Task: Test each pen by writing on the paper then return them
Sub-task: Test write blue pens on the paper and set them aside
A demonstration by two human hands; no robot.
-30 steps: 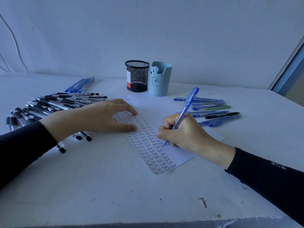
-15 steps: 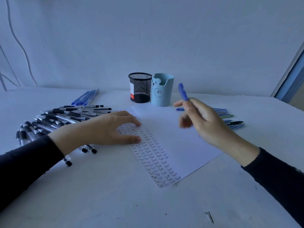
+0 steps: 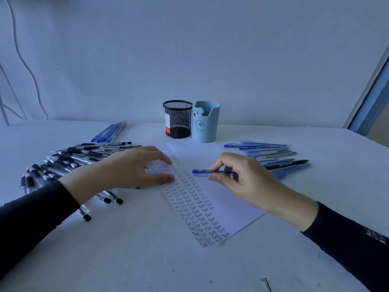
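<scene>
A white sheet of paper (image 3: pixel 223 192) lies at the table's middle, its left side filled with columns of the word "Test". My left hand (image 3: pixel 134 169) rests flat on the paper's upper left part, fingers spread. My right hand (image 3: pixel 237 178) hovers over the paper and pinches a blue pen (image 3: pixel 203 172) between thumb and fingers. The pen lies level, its end pointing left. A large pile of black-grip pens (image 3: pixel 63 163) is at the left. A group of blue, green and black pens (image 3: pixel 273 153) lies at the right.
A black mesh pen cup (image 3: pixel 177 119) and a light blue bear cup (image 3: pixel 206 122) stand behind the paper. A few blue pens (image 3: pixel 109 131) lie at the back left. A small screw (image 3: pixel 266 283) lies near the front edge. The wall is close behind.
My right hand stopped writing, lifted the blue pen off the paper, and turned it from upright to level, pointing left. My left hand stayed on the paper.
</scene>
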